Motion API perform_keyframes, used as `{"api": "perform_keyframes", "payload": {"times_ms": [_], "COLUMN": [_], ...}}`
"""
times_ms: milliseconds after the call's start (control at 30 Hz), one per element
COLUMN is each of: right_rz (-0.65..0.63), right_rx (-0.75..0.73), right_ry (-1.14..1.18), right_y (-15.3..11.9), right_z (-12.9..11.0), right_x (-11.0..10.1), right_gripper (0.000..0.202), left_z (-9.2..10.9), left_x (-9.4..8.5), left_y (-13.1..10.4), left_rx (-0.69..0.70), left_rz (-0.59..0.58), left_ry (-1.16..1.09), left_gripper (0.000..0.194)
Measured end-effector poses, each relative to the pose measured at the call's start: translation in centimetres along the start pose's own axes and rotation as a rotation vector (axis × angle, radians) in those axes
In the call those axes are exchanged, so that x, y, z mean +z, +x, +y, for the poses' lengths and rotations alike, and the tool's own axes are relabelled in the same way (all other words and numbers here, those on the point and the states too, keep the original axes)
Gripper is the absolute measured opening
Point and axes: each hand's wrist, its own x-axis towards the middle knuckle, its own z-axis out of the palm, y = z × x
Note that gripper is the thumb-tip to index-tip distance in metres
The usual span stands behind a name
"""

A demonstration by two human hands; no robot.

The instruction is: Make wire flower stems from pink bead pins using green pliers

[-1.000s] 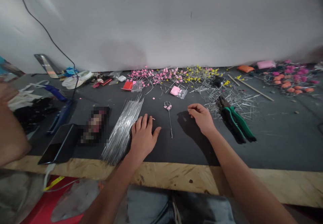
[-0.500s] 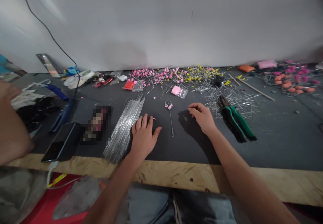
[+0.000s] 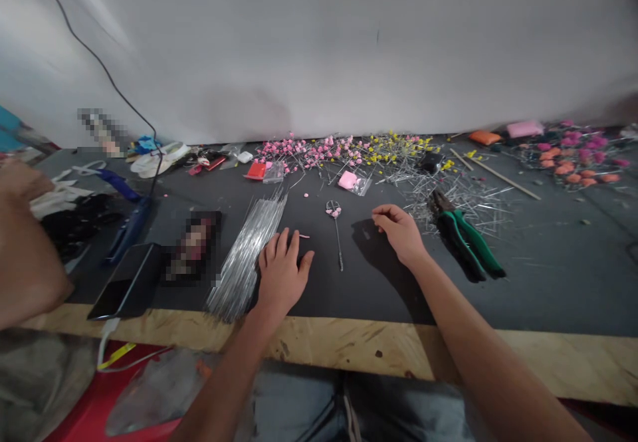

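Left hand (image 3: 282, 269) spread flat (pink strip (image 3: 305, 236) alongside), right hand (image 3: 401, 234) curled, its grip unclear

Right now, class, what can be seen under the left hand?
A thin pink strip shows beside the left hand, on the dark tabletop. The hand covers whatever lies beneath; whether the strip continues there cannot be told.

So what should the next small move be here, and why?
Probably lift the left hand to free the thin pink strip: the strip pokes out right beside that flat hand, while the wire piece with pink bits lies untouched between the hands. Whether the right hand holds anything in its curled fingers, I can't tell.
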Motion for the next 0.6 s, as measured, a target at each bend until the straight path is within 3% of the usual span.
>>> {"api": "perform_keyframes", "payload": {"times_ms": [600], "right_rz": [0.004], "right_rx": [-0.003], "right_ry": [0.019], "right_y": [-0.02], "right_z": [0.16], "right_x": [-0.04], "right_gripper": [0.016], "left_z": [0.18], "left_x": [-0.05], "left_y": [-0.09], "left_rx": [0.009], "left_rz": [0.012], "left_ry": [-0.001], "left_gripper": [0.050]}}
